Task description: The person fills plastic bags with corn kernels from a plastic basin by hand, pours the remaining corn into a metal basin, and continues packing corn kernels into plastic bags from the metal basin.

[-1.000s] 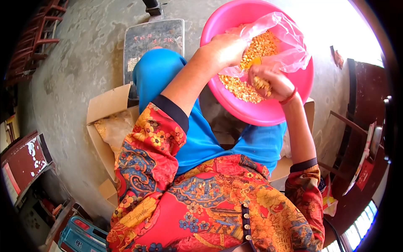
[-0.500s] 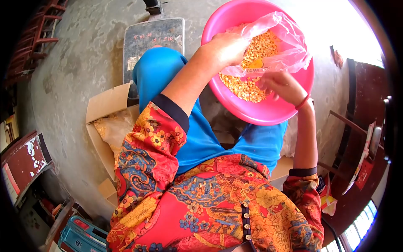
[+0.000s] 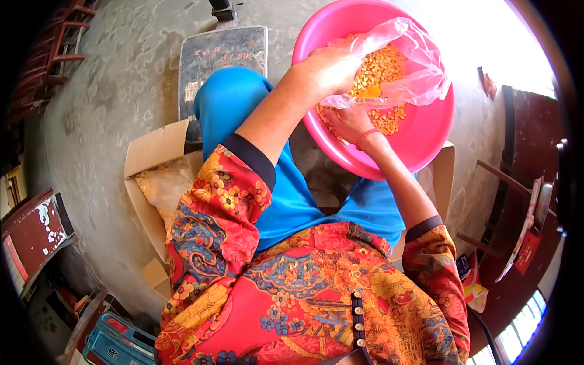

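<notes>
A pink plastic basin [image 3: 429,143] holds loose yellow-orange corn kernels [image 3: 389,121]. Inside it lies a clear plastic bag [image 3: 420,79], its mouth spread and more kernels within. My left hand [image 3: 334,68] is closed on the near-left rim of this bag; its fingertips are partly hidden by the plastic. Just below the bag's mouth, my right hand [image 3: 351,125] reaches down into the loose kernels at the basin's near-left side. Its fingertips are hidden among the kernels, so I cannot tell how far they are curled.
A platform scale [image 3: 222,55] stands on the concrete floor beyond my left knee. Beside my left leg is an open cardboard box [image 3: 155,143] with a filled plastic bag [image 3: 167,185]. Another box flap [image 3: 445,179] shows by my right leg. Dark red furniture [image 3: 532,134] lines the right side.
My right hand has moved left and down into the loose kernels below the bag's mouth. My left hand and the bag have stayed nearly still.
</notes>
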Tool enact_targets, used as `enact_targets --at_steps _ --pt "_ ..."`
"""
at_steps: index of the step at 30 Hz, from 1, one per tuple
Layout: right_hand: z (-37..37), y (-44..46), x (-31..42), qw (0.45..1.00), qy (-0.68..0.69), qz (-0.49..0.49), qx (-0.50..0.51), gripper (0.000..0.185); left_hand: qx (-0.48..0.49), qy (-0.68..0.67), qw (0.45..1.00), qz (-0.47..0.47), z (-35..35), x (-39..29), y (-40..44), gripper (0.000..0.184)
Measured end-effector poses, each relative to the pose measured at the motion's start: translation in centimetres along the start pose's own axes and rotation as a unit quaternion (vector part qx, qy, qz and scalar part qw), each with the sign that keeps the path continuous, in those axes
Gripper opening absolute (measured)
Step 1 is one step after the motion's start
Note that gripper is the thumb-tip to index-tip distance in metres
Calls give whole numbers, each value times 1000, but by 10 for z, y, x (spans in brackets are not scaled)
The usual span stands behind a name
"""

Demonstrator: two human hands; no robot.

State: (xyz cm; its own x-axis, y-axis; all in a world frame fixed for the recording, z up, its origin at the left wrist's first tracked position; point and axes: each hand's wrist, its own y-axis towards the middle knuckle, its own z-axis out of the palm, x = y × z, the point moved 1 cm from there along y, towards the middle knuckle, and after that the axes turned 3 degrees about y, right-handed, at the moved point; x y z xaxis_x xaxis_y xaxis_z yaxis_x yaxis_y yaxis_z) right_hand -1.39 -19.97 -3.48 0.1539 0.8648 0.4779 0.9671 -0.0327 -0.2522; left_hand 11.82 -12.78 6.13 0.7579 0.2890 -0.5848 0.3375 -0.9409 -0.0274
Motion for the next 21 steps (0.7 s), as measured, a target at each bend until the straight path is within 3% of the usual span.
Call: enact_targets --at_steps 2,3,4,7,9,10,13,14,15,17,19,21 --pt "13 9 7 981 90 -55 -165 31 9 6 1000 -1 2 1 1 20" --pt "11 10 10 981 89 -55 -164 31 15 11 1000 -3 3 2 3 20" --pt "7 12 13 985 144 10 -99 29 21 17 1000 -5 4 3 4 20" --pt "5 12 -2 974 223 39 -24 25 42 37 998 -22 4 4 4 20" --pt "-6 4 -8 897 377 171 156 27 63 42 997 -27 4 4 4 20" --pt "-25 -3 5 860 409 244 183 29 62 41 997 -27 3 4 4 20" --pt "-26 -12 -17 851 428 205 226 28 42 50 998 -22 3 2 4 20" --pt "-17 -15 -29 809 502 202 230 27 47 56 997 -23 2 2 4 20" --pt "-17 -19 -35 809 502 202 229 27 50 60 997 -23 1 1 4 20" --pt "-17 -25 -45 727 562 260 295 27 52 61 996 -24 0 -1 4 20" --pt "-32 -32 -35 735 573 244 269 27 52 59 997 -24 -1 0 4 19" --pt "-61 -37 -17 702 630 220 248 23 44 53 997 -20 -1 -1 3 20"
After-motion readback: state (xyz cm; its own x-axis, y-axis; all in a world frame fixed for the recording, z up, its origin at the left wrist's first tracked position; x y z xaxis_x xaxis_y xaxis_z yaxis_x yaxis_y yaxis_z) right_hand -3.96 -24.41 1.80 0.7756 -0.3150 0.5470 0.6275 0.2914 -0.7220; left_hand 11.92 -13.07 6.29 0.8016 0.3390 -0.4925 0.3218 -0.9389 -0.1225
